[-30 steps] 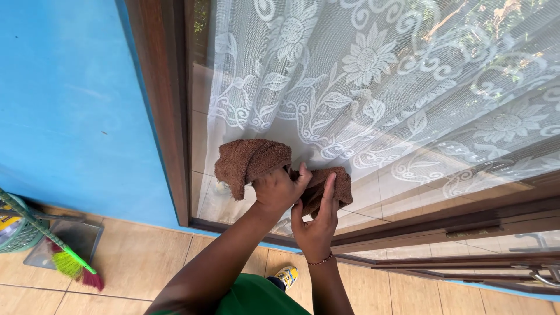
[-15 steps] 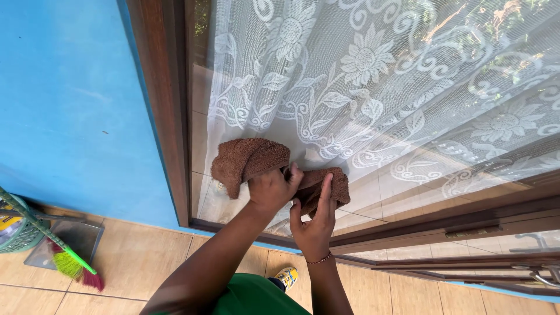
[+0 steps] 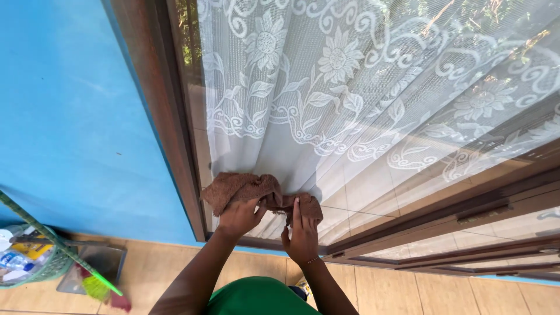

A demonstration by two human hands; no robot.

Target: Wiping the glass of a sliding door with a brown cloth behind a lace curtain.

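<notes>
The brown cloth is bunched against the lower corner of the window glass, close to the dark wooden frame and just above the bottom rail. My left hand has its fingers curled into the thicker left part of the cloth, gripping it and pressing it to the pane. My right hand is more open: the fingers lie stretched and flat over the thinner right end, pinning it to the glass rather than clutching it; a thin bracelet sits at that wrist.

To wipe this spot well, I judge the cloth should be kept spread rather than balled, so more of it meets the glass, with even pressure from both palms and strokes running right into the corner where frame and rail meet, since grime tends to collect there.

Behind the pane hangs a white lace curtain with a flower pattern; it is on the other side, so it does not get in the way. To the left is a blue wall. Down on the tan floor tiles stand a green basket with bottles in it, a broom with green bristles and a dustpan, well apart from my hands.
</notes>
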